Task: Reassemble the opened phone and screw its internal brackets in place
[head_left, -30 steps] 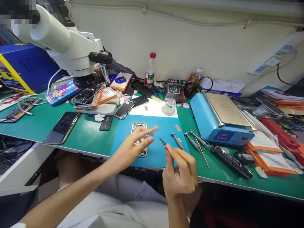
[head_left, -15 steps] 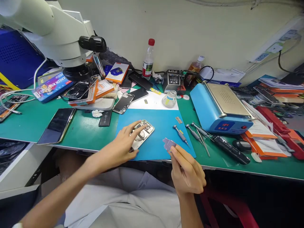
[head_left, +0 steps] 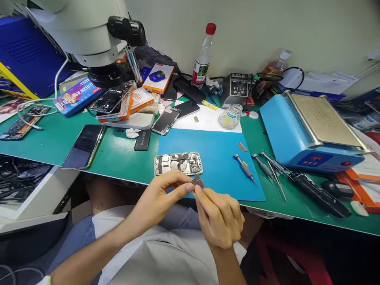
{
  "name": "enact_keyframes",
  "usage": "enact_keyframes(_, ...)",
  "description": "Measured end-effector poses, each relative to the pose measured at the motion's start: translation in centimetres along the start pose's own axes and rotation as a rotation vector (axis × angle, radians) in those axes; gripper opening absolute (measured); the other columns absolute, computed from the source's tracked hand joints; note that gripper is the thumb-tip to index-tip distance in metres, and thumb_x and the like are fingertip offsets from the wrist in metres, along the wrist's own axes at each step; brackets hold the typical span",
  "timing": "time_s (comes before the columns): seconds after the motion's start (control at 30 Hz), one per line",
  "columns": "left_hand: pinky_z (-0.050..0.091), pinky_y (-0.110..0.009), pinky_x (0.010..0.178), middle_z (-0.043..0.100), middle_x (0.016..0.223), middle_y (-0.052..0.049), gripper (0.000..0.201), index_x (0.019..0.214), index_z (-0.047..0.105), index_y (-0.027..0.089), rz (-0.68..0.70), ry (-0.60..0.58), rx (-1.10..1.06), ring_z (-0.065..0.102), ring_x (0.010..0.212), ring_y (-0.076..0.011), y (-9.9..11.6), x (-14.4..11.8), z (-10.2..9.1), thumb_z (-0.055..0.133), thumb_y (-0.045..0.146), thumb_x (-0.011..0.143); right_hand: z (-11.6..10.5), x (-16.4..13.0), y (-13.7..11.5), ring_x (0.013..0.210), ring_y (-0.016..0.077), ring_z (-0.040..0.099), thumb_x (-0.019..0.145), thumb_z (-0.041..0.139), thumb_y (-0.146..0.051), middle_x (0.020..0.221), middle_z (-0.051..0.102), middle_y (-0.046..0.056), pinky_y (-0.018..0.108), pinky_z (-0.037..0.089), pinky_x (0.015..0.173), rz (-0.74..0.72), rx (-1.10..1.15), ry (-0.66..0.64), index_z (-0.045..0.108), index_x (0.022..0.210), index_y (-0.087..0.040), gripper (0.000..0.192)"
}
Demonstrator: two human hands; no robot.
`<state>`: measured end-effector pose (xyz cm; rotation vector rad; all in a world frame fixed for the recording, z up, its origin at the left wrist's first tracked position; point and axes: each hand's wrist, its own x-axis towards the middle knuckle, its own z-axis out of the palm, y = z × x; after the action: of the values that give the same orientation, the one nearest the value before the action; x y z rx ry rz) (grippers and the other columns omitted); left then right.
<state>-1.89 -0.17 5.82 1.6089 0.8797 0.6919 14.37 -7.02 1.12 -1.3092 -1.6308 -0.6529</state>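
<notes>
A small, thin, dark grey metal plate [head_left: 198,181] is pinched by my right hand [head_left: 220,215], thumb against fingertips. From the other side, the thumb and forefinger of my left hand [head_left: 163,194] close on the plate's left edge. Both hands are just over the front edge of the blue mat [head_left: 219,154]. Behind them an opened phone [head_left: 194,160] lies crosswise on the mat, its inner parts and a round pale area facing up. My fingers cover part of the plate and overlap the phone's near edge in view.
Screwdrivers [head_left: 246,169] and tweezers [head_left: 277,180] lie to the right, before a blue heating plate machine [head_left: 282,130]. A glass jar [head_left: 230,116], a phone screen [head_left: 166,120] and a battery [head_left: 142,139] sit behind and left. A microscope [head_left: 97,39] overhangs the left side.
My left hand has let go of the phone, which has turned from slanted to crosswise on the mat. It now meets my right hand at the metal plate. The view has shifted too.
</notes>
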Motion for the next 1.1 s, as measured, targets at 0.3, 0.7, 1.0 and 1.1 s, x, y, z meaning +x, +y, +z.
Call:
enact_keyframes(0.3,0.063,-0.029,0.082,0.081,0.099,-0.003,0.026,0.108,0.081,0.021,0.035,0.118,0.19,0.078,0.086,-0.0174,-1.2,4.0,-1.0,0.063,0.04,0.111,0.4,-1.9,2.5,0.09,0.0107,0.07,0.106,0.072,-0.024,0.107,0.073,0.003,0.024,0.063,0.079,0.113,0.096,-0.101,0.073,0.118,-0.016,0.014)
enact_keyframes(0.7,0.055,-0.032,0.09,0.079,0.115,-0.003,0.022,0.129,0.074,0.024,0.226,0.001,0.644,0.075,0.103,-0.0209,-2.0,5.6,-0.8,0.063,0.02,0.111,0.0,-3.4,4.4,0.087,0.0107,0.069,0.107,0.07,-0.03,0.102,0.071,0.003,0.024,0.063,0.076,0.35,0.181,-0.011,0.071,0.112,-0.014,0.017)
enact_keyframes(1.0,0.056,-0.03,0.089,0.077,0.113,-0.002,0.015,0.118,0.074,0.023,0.332,-0.03,0.714,0.076,0.101,-0.0174,-2.3,6.1,-0.6,0.059,0.023,0.114,-0.1,-3.4,4.4,0.086,0.0102,0.069,0.106,0.071,-0.025,0.1,0.072,0.002,0.023,0.063,0.076,0.354,0.172,-0.007,0.071,0.109,-0.013,0.013)
enact_keyframes(1.1,0.056,-0.03,0.09,0.077,0.114,-0.002,0.014,0.118,0.073,0.023,0.332,-0.008,0.713,0.075,0.101,-0.0165,-2.8,5.9,-0.2,0.059,0.023,0.115,-0.1,-3.4,4.4,0.086,0.0101,0.07,0.107,0.07,-0.025,0.1,0.072,0.002,0.023,0.063,0.076,0.353,0.17,-0.012,0.071,0.109,-0.013,0.012)
